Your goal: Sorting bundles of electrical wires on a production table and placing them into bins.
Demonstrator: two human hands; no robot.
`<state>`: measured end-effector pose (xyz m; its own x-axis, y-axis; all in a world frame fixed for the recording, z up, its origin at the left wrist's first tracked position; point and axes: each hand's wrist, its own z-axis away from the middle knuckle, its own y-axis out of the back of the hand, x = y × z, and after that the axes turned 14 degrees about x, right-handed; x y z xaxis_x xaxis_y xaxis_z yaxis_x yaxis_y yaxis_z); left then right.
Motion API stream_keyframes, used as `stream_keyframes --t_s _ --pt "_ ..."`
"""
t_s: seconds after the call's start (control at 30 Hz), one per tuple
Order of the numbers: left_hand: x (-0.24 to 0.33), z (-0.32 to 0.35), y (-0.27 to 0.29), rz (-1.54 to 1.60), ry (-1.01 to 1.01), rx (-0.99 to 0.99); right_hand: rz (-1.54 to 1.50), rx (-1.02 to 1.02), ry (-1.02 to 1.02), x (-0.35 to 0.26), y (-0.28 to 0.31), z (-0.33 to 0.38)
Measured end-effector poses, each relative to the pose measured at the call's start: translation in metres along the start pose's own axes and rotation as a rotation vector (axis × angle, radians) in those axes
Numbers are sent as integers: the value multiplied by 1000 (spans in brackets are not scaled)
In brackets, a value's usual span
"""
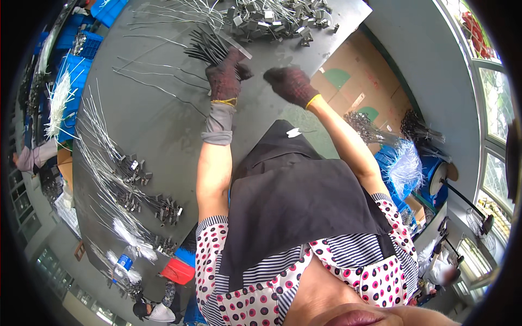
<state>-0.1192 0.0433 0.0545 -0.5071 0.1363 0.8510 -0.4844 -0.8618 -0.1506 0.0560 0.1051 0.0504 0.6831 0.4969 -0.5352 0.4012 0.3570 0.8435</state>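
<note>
Gloved left hand (225, 76) apparently grips wires (209, 49) near table edge (304, 70).

Both hands, left (225, 76) and right (291, 82), wear coarse knitted cloth gloves. The counter (157, 119) looks matt, smooth grey. Thin wires (98, 141) and far brackets (277, 19) gleam like bare metal. Blue crates (73, 70) look plastic.

Right hand (292, 84) motion-blurred, grip unclear

At the left of the frame we see blue crates (76, 65) with white cable ties (57, 103). A red box (178, 270) lies at lower left, flat cardboard (353, 81) at upper right, and a black fan (481, 220) at the right edge.
</note>
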Motion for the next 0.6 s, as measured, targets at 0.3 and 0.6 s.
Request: stream_keyframes --t_s 0.3,0.6 --pt "38 -76 60 597 77 83 58 194 283 84 -2 65" --pt "84 -100 97 439 -1 287 54 -103 110 135 -5 140"
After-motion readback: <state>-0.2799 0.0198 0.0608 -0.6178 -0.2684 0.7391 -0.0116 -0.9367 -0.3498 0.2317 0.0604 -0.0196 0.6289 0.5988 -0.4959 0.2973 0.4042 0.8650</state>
